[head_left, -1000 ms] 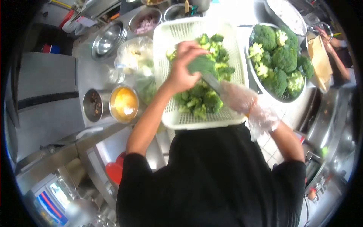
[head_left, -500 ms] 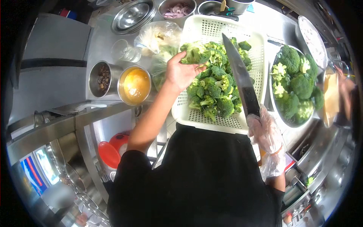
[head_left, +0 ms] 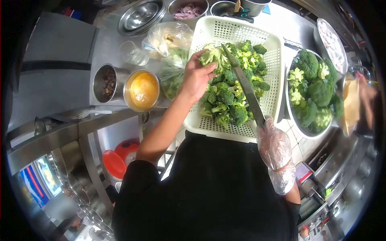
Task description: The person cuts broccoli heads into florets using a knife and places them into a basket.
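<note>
My left hand (head_left: 196, 76) is closed on a broccoli head (head_left: 215, 57), with its cut, stalk side turned up, over the left part of a white perforated basket (head_left: 278, 72). My right hand (head_left: 275, 145), in a clear plastic glove, grips a long knife (head_left: 246, 85) by its handle near the basket's lower right corner. The blade slants up and left across the basket, its tip beside the held broccoli. Many cut florets (head_left: 226, 97) lie in the basket below both the blade and my left hand.
Right of the basket stands a bowl (head_left: 307, 135) of larger broccoli heads. To the left are a bowl of yellow liquid (head_left: 141, 90), a dark-filled pot (head_left: 105, 83), plastic bags (head_left: 168, 37) and stacked metal bowls (head_left: 140, 17). Another person's blurred hand (head_left: 366, 94) is at far right.
The view has shifted since the first frame. My left hand has closed round the broccoli and lifted it slightly. The knife has swung left, its tip now near the broccoli.
</note>
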{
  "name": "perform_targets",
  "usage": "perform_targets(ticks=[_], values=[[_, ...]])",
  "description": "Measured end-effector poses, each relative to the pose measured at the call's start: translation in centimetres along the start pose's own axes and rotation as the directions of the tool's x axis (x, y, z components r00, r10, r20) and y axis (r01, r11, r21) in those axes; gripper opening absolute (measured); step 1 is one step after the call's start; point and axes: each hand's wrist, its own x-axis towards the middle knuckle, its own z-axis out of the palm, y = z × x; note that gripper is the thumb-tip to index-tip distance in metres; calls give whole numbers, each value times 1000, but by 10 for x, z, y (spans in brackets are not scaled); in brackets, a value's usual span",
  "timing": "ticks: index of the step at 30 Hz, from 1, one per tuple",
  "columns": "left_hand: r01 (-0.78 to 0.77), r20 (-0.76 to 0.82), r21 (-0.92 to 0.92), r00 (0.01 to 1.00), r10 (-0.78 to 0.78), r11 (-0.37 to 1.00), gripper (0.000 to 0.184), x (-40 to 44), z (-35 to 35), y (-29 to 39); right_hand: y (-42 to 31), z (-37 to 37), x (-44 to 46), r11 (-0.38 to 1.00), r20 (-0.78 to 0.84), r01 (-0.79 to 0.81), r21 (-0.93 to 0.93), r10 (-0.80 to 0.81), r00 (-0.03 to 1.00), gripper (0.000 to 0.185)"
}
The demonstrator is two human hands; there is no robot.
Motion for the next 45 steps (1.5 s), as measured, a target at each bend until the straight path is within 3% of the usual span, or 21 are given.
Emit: perform_targets(ticks=[2, 4, 9, 11, 13, 15, 17, 18, 20, 21, 23, 28, 29, 31, 33, 35, 37, 41, 43, 44, 45], values=[[-37, -31, 135, 999, 42, 990, 44, 0, 0, 0, 1, -2, -1, 1000, 9, 3, -4, -3, 1000, 33], [-39, -45, 145, 998, 46, 989, 45, 1, 3, 0, 1, -3, -2, 1000, 19, 9, -7, -9, 1000, 34], [-12, -76, 166, 997, 25, 986, 48, 3, 5, -1, -3, -8, 2, 995, -184, 19, 95, -1, 983, 34], [-11, -25, 151, 1000, 15, 989, 49, -3, 13, 1, -2, -7, 4, 997, -104, -42, 71, 49, 993, 35], [3, -34, 163, 999, 3, 987, 49, -3, 12, -1, 14, 7, 2, 993, -103, 119, -14, -120, 987, 36], [19, -63, 171, 998, -8, 985, 49, -3, 9, -1, 11, 3, 0, 1000, -6, 15, -15, -15, 1000, 36], [3, -22, 109, 1000, -1, 994, 50, -3, 6, 1, 10, 4, -3, 991, -175, 129, 38, -121, 977, 35], [1, -22, 110, 1000, 2, 994, 50, -2, 4, 1, 9, 5, -3, 991, -176, 132, 38, -123, 977, 35], [6, -24, 89, 1000, -3, 996, 50, -2, 3, 0, 5, 9, -3, 962, -395, 234, 141, -162, 904, 32], [7, -22, 90, 1000, -5, 996, 50, -3, 5, 0, 3, 7, 0, 962, -396, 232, 141, -159, 904, 32], [-2, 15, 112, 1000, 0, 994, 51, -6, 12, 1, 0, 0, 6, 998, 14, -65, 16, 64, 998, 30], [-1, 45, 109, 999, -4, 994, 55, -7, 11, 0, 12, -1, 2, 999, -51, 25, -23, -27, 998, 24], [-28, 87, 58, 996, 23, 998, 57, -7, 11, 1, 15, -7, 3, 959, 86, -122, 256, 103, 991, 22], [-47, 148, 24, 988, 43, 999, 52, -5, 7, 2, 10, -17, 5, 825, 246, -283, 490, 180, 952, 20], [207, 284, -427, 955, -87, 880, 50, -5, 13, 11, -3, -24, 5, 515, 337, -497, 699, 376, 863, 19], [204, 256, -446, 962, -94, 871, 50, -5, 10, 12, 2, -24, 4, 530, 337, -475, 702, 341, 878, 19], [268, 327, -352, 933, -151, 897, 47, -2, 0, 10, 12, -14, -2, 635, 219, -307, 709, 216, 952, 21], [310, 294, -387, 934, -202, 868, 49, -1, -14, -2, 11, -16, -2, 689, 231, -305, 657, 201, 952, 19], [451, 461, -415, 853, -245, 790, 43, 6, -28, -12, 12, -13, -3, 683, 204, -281, 674, 193, 960, 16], [382, 226, -421, 923, -313, 823, 40, -2, -16, -8, 13, -13, -4, 683, 205, -281, 674, 192, 960, 16], [380, 225, -421, 923, -311, 823, 40, -4, -15, -9, 13, -13, -4, 673, 205, -281, 684, 193, 960, 15]])
